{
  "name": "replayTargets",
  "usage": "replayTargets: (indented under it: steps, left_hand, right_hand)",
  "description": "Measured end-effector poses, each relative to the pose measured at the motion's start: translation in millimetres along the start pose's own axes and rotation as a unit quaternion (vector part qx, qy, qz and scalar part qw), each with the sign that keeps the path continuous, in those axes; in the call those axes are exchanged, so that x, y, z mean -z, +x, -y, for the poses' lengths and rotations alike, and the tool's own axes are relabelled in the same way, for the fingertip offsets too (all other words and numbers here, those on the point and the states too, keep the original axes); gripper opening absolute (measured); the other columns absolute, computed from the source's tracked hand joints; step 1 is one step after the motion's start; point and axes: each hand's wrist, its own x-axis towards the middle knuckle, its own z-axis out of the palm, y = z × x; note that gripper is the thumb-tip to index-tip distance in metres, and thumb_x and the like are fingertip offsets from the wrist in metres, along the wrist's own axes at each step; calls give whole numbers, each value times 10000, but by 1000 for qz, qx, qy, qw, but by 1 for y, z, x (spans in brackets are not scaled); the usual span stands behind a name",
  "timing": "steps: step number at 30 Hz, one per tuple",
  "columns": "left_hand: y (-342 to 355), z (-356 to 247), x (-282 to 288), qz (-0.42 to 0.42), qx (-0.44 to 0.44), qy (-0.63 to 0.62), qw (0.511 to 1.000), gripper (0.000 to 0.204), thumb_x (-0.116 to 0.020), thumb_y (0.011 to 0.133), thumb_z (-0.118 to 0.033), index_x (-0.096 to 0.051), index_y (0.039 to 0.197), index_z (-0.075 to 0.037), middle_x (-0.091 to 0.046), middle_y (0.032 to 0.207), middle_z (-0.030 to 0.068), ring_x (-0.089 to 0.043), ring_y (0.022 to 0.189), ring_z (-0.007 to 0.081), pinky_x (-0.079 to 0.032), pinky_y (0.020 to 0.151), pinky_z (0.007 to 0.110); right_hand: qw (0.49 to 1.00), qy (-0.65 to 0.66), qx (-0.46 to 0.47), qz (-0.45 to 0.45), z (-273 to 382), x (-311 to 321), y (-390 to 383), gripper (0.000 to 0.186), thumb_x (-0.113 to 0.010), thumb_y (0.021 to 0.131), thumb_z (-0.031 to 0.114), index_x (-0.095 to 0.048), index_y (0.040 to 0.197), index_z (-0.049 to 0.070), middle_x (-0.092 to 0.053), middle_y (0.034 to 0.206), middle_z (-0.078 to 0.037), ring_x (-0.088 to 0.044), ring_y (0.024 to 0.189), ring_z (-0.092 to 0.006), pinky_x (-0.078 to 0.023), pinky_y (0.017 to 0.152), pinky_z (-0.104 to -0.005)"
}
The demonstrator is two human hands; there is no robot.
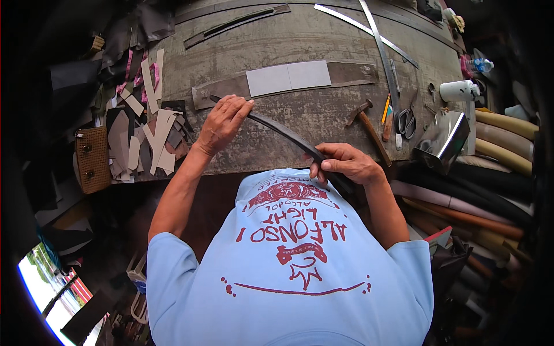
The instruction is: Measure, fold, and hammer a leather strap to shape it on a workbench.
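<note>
A long dark strip, apparently leather and folded lengthwise, [283, 131] slants across in front of my body, just above the table's near edge. My left hand [227, 122] is closed round its upper end, with a thin tip showing past the fingers. Lower down and closer to my shirt, my right hand [345, 161] pinches the strip between thumb and fingers. Beyond my hands a flat brown strip [352, 75] lies on the table, with two pale grey rectangular pieces [288, 78] side by side across its middle.
Right of my hands lie a hammer [369, 130], a yellow pencil [385, 109], scissors [407, 121] and long metal rulers [378, 43]. A shiny metal box [443, 141] stands at the right edge. Leather scraps [156, 135] crowd the left; rolled material [505, 135] is stacked right.
</note>
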Motion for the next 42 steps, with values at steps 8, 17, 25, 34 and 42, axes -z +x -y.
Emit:
replayTargets:
  steps: [8,17,25,34,42]
  left_hand:
    - [28,-45,-24,26,370,-415,831,213,-603,975,-75,-617,1178,-11,-675,974,71,-647,886,140,-513,786,274]
    - [14,-18,-18,63,190,-171,965,221,-623,876,-46,-619,1094,-13,-635,981,124,-624,925,279,-483,875,383]
    - [-7,21,-42,217,102,50,970,124,-576,844,-57,-585,967,-54,-553,861,84,-567,871,255,-425,812,380]
    - [48,146,-84,183,181,130,957,319,-578,851,-23,-597,1169,-7,-575,958,122,-558,938,290,-438,835,405]
    - [55,195,-120,110,245,58,962,343,-655,871,-120,-611,1188,3,-568,1065,137,-544,1019,315,-442,896,427]
  right_hand:
    - [989,-108,39,-94,7,-21,12,429,-596,982,75,-491,1392,4,-693,1025,-111,-628,803,-120,-537,753,-277]
    - [909,-379,-32,-173,17,0,4,318,-629,945,69,-587,1249,-15,-688,936,-107,-619,771,-135,-508,712,-291]
    - [659,-698,37,-277,1,76,55,214,-679,879,172,-585,1008,29,-636,900,-171,-631,890,-406,-481,737,-487]
    - [460,-825,127,-303,98,182,167,177,-589,916,119,-612,1085,73,-605,1194,-127,-597,1062,-283,-434,900,-424]
    - [477,-820,156,-274,115,251,225,358,-660,893,145,-608,1240,75,-557,1313,-140,-533,1207,-318,-396,1047,-441]
